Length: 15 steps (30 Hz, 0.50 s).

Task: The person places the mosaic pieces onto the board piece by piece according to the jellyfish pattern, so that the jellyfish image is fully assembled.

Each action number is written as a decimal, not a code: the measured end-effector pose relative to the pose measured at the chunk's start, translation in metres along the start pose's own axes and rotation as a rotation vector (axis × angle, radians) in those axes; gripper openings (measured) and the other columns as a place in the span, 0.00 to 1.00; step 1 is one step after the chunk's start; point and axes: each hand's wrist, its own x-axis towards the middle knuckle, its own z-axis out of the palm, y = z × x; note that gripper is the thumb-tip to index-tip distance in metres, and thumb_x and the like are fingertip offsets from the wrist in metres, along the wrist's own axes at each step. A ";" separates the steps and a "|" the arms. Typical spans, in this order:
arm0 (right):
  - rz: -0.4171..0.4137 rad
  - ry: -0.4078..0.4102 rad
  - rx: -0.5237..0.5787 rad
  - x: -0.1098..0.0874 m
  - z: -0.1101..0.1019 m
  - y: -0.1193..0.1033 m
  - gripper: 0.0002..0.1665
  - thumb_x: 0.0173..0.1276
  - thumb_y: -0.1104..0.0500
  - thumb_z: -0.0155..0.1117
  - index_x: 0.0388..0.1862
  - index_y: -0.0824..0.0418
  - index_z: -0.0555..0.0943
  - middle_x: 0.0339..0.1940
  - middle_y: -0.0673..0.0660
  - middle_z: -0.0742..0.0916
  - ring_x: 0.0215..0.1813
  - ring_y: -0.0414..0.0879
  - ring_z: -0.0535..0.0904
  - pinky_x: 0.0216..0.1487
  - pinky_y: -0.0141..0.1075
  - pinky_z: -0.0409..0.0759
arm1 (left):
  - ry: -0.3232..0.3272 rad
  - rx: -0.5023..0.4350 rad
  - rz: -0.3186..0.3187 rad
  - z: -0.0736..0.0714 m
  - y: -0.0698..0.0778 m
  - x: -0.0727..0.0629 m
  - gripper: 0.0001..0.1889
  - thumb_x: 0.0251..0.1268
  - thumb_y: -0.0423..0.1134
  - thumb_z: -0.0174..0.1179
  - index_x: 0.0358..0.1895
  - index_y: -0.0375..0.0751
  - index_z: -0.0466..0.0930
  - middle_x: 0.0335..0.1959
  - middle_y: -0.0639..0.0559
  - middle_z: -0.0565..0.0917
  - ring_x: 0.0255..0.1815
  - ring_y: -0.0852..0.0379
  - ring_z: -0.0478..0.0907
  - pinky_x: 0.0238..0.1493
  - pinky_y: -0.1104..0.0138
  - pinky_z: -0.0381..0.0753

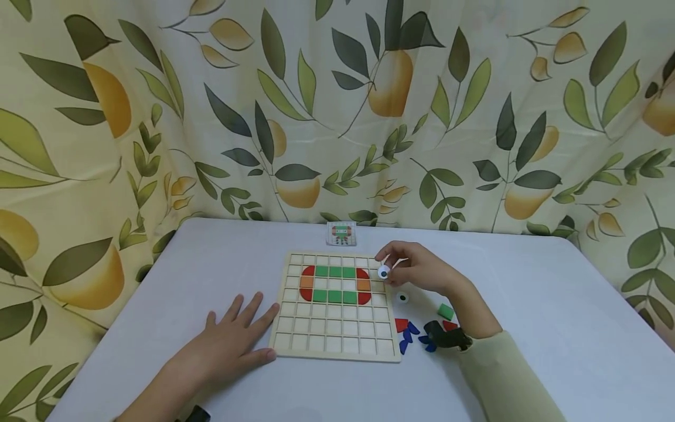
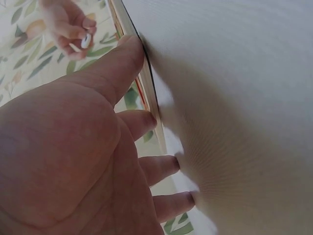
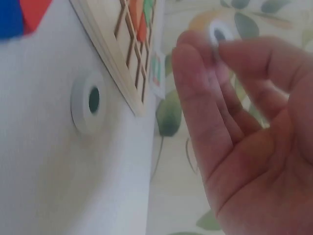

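A wooden grid board (image 1: 306, 343) lies on the white table, holding a ring of green, orange and red pieces in its upper middle. My right hand (image 1: 422, 266) pinches a white round eye piece (image 1: 384, 272) between thumb and fingertips, above the board's right edge. In the right wrist view the eye piece (image 3: 219, 33) shows its dark centre at the fingertips. My left hand (image 1: 218, 346) lies with fingers spread, its thumb and fingertips at the board's left edge. A second eye piece (image 1: 402, 298) rests on the table just right of the board.
A small pattern card (image 1: 341, 234) lies behind the board, showing a coloured design. Right of the board are a green piece (image 1: 445, 311), red pieces (image 1: 401, 324) and several blue pieces (image 1: 408, 335), partly under the right wrist. A leaf-patterned curtain (image 1: 327, 129) hangs behind the table.
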 end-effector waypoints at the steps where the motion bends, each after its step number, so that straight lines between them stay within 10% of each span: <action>1: 0.013 0.009 0.008 0.001 0.002 0.000 0.17 0.67 0.67 0.63 0.55 0.67 0.78 0.45 0.63 0.79 0.42 0.54 0.83 0.45 0.40 0.86 | 0.000 -0.003 0.001 0.000 0.000 0.000 0.42 0.64 0.69 0.56 0.79 0.60 0.57 0.82 0.45 0.50 0.81 0.32 0.42 0.62 0.22 0.44; 15: -0.006 -0.008 -0.158 0.032 0.041 -0.020 0.06 0.65 0.64 0.66 0.41 0.60 0.82 0.35 0.54 0.84 0.37 0.49 0.79 0.38 0.39 0.81 | 0.001 -0.006 -0.008 -0.002 0.002 0.000 0.41 0.65 0.67 0.57 0.78 0.58 0.58 0.82 0.45 0.51 0.81 0.32 0.42 0.63 0.22 0.44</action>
